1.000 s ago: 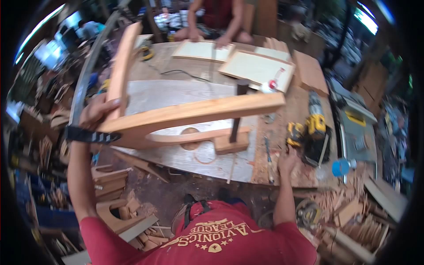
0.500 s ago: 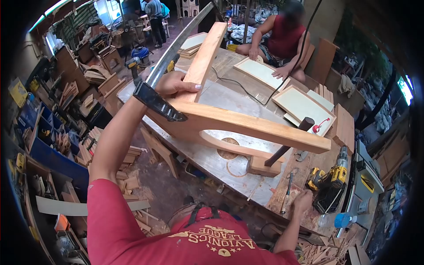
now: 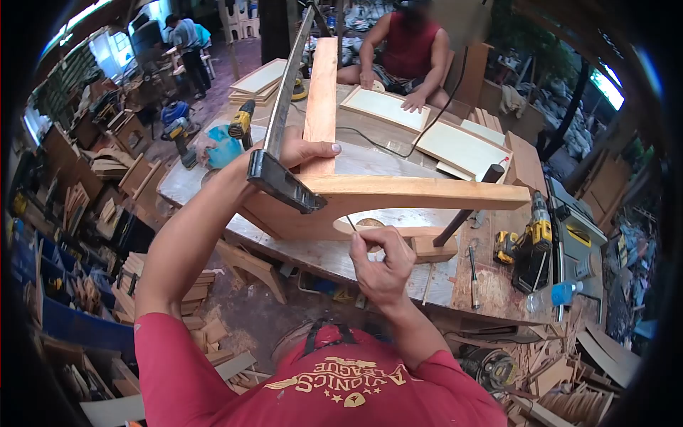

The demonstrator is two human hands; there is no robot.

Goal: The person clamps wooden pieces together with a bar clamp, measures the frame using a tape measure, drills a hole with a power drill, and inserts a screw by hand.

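My left hand wraps around the upright board of a wooden frame, thumb on its face. Beside that hand, a bar clamp with a long metal bar has its black jaw against the joint. The frame's curved rail extends right over the bench. In front of its opening, my right hand is closed in a pinch on a thin dark rod, whose kind I cannot make out. A dark clamp handle slants up from a wooden block at the right.
A chisel-like tool, a yellow drill and a water bottle are on the bench's right side. Another drill stands behind my left hand. Across the bench, a co-worker handles a shallow wooden tray.
My right hand has moved left from the bench's front edge to the frame's opening, now pinching a thin rod. My left hand keeps its hold. The camera view has turned right.
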